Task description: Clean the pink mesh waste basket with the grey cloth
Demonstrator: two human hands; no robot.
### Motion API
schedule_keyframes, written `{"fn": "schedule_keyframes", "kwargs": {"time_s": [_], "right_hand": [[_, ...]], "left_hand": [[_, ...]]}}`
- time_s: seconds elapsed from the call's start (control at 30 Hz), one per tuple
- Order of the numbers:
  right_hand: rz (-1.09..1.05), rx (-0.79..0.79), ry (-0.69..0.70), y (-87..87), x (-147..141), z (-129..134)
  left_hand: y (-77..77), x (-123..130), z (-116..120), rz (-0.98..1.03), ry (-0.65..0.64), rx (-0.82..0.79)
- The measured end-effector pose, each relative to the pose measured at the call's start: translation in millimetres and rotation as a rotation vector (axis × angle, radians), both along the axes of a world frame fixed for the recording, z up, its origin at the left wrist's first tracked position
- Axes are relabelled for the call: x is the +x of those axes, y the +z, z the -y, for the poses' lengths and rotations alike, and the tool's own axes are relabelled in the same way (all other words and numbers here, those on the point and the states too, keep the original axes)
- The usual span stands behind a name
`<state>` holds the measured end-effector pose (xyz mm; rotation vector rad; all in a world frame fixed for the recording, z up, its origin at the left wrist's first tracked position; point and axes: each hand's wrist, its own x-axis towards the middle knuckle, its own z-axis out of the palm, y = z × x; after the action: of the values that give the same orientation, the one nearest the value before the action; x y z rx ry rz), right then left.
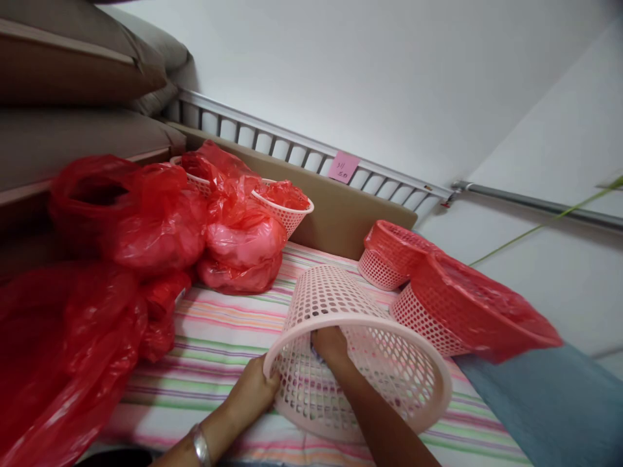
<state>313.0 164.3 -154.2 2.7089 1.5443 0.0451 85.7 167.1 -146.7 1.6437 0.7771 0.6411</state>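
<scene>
Basket (335, 295) at lower center, rim pinched by left hand (257, 389); right hand (331, 342) inside, grip unclear.

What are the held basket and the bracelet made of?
The basket looks like smooth, pale pink molded plastic, judging by its uniform holes and thick rounded rim. The bracelet seems polished, silver-coloured metal, given its bright highlights; whether real silver, I can't tell.

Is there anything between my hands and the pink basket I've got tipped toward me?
Nothing visible blocks the left hand, which grips the basket by its rim. The right hand is inside, with some bluish material beside it; whether that separates hand from wall is hidden.
</scene>
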Motion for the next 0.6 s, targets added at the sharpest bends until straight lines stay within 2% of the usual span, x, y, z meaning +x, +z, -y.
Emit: {"fn": "schedule_keyframes", "kwargs": {"time_s": [0.23,0.33,0.47,0.6], "right_hand": [[0.065,-0.071,0.029,-13.4,-47.6,81.1],[0.049,-0.097,0.028,-13.0,-60.8,101.5],[0.036,-0.094,0.028,-9.2,-64.6,105.3],[0.026,-0.07,0.018,-6.5,-52.8,85.3]], "left_hand": [[-0.8,-0.4,2.6,0.004,0.0,0.068],[-4.4,-1.4,5.6,-0.002,0.01,0.049],[-10.8,-0.9,8.2,0.003,-0.012,-0.026],[-9.0,-1.6,10.0,0.031,-0.028,-0.065]]}}
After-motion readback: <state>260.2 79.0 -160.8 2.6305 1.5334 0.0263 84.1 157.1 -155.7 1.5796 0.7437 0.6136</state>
